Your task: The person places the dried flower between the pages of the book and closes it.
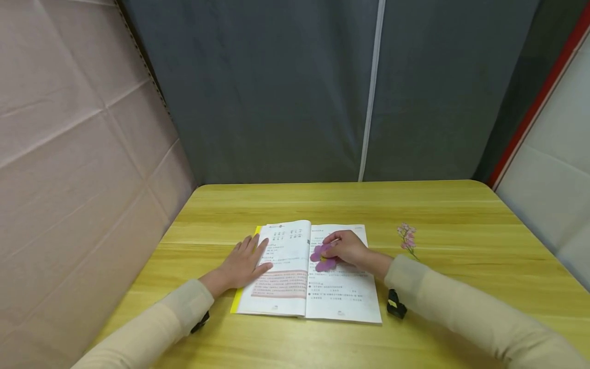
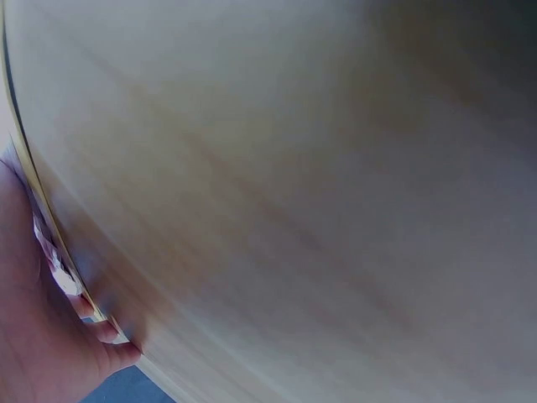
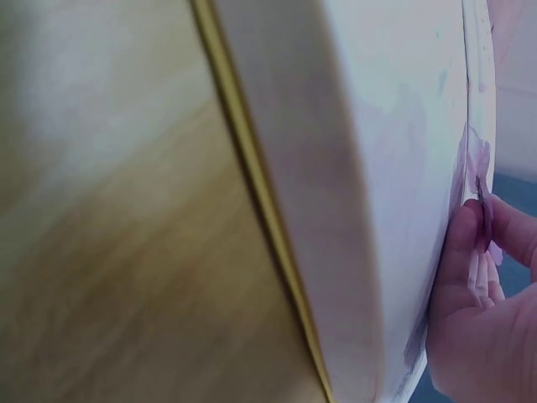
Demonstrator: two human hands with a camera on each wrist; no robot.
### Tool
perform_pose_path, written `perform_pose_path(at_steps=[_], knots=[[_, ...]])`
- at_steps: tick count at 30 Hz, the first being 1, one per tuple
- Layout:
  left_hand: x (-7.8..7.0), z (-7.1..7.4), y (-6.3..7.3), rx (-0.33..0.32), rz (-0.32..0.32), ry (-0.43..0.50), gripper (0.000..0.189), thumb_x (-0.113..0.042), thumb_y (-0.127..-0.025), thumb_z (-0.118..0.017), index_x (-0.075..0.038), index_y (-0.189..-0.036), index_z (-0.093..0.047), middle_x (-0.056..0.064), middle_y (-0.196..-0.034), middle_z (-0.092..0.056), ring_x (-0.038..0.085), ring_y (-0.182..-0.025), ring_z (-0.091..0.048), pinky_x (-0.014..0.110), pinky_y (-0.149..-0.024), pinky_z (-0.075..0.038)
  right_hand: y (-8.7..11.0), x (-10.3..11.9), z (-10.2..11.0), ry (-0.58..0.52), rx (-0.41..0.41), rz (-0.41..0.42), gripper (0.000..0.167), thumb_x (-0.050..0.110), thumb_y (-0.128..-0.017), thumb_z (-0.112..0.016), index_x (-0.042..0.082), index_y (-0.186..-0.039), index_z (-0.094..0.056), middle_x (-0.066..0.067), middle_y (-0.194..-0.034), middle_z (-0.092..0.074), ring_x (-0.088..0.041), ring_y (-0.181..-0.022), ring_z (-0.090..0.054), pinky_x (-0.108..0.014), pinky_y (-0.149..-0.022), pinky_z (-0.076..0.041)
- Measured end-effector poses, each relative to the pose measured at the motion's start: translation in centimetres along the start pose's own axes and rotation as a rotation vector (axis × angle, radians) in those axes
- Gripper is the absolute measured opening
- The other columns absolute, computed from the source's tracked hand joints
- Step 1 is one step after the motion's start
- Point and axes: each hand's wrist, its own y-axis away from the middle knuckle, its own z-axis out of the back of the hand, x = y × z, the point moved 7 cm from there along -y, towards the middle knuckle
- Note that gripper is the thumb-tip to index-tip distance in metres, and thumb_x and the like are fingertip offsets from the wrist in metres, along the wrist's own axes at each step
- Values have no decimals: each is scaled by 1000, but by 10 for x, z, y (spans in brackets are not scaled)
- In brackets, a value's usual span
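Observation:
An open book [image 1: 283,305] with printed pages and a yellow cover edge lies on the wooden table. My left hand [image 1: 243,264] rests with fingers spread on its left page and outer edge. Over the right page, near the centre fold, my right hand [image 1: 348,248] pinches a purple flower [image 1: 326,264] with a yellow centre between thumb and fingers. In the right wrist view the flower's petals [image 3: 477,155] show edge-on at the fingertips, close over the page. The left wrist view shows my left hand [image 2: 50,336] at the book's edge, mostly cut off.
A small sprig of pink blossoms [image 1: 407,237] lies on the table [image 1: 286,202] to the right of the book. A dark curtain [image 1: 276,92] hangs behind the table, with pale fabric [image 1: 83,154] along the left side and a white panel [image 1: 553,154] at the right.

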Motion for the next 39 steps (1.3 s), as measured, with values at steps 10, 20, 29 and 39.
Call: perform_pose_path(at_steps=[10,20,29,39], knots=[[0,2,1,-7,-1,7,77,-55,-101,-34,-2,-154,-19,29,-155,-16,48,-139,-20,61,-108,-22,1,6,-9,71,-9,45,27,5,-79,-79,3,-102,-65,-5,-74,-64,-13,-62,-58,-23,-55,-47],[1,1,0,2,7,-2,76,-54,-101,-35,-2,-154,-19,29,-155,-16,48,-139,-20,60,-108,-22,1,15,-10,216,-36,159,37,5,-75,-82,4,-107,-64,-3,-84,-63,-15,-71,-59,-27,-63,-51],[0,0,-3,10,11,0,76,-55,-101,-33,-1,-154,-20,29,-155,-17,48,-139,-20,60,-109,-22,3,24,2,268,-19,261,49,7,-73,-85,0,-115,-61,-4,-92,-64,-15,-81,-59,-31,-76,-50],[0,-1,-5,33,21,-9,78,-57,-101,-31,-3,-155,-16,29,-156,-14,47,-140,-17,59,-110,-20,0,27,36,338,-7,362,48,9,-81,-80,-4,-122,-59,-13,-108,-64,-29,-102,-60,-42,-91,-48]])
